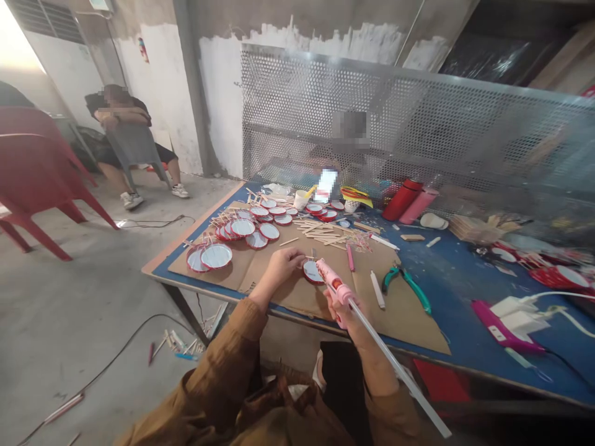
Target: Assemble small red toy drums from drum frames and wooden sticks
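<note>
My right hand point(346, 308) is wrapped round a pink hot glue gun point(335, 284), with a long translucent glue stick point(400, 368) trailing from its back end. The nozzle is over a round white disc with a red rim point(313, 271), which lies on the cardboard and is partly covered by the gun. At the disc's left edge, my left hand point(284, 266) is closed in a pinch on what looks like a small wooden stick point(310, 255); the fingertips largely hide it. More red-rimmed discs point(216, 255) lie in overlapping groups to the left, some with sticks.
Flat wooden sticks point(320, 230) lie behind my hands. Green-handled pliers point(411, 286) and a white tube point(377, 290) are on the right. Further right sits a magenta power strip point(504, 328) with plugged-in chargers. Red bottle point(402, 199) and glowing phone point(325, 184) stand at the back.
</note>
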`<state>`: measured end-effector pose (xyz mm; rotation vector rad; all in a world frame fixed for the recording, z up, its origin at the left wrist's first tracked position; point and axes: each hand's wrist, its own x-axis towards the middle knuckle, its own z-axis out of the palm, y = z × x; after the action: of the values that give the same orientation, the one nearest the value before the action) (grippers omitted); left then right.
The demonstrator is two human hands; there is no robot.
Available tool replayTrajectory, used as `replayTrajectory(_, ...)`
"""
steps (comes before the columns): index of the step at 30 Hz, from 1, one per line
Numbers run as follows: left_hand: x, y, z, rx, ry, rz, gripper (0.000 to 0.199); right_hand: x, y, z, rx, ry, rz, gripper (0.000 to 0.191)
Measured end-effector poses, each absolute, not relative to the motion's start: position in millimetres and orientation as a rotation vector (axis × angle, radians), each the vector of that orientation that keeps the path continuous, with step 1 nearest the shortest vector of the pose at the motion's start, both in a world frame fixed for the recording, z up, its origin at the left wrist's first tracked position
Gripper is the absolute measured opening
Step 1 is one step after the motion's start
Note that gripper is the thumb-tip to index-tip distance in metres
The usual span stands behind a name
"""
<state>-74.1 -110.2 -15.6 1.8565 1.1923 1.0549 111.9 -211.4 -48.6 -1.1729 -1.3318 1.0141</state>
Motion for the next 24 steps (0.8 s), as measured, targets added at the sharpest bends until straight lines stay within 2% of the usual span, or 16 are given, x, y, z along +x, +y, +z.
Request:
replayTrajectory(9, -73.5, -107.1, -21.6, 1.82, 1.119, 1.073, 0.02, 116.1, -209.9, -57.4, -1.142, -1.27, 1.145, 0.046)
replayTrajectory(24, -74.7, -110.1, -17.5, 1.825, 1.141, 1.053, 0.022, 117.5, -209.1, -60.5, -1.2, -1.257, 1.145, 0.049)
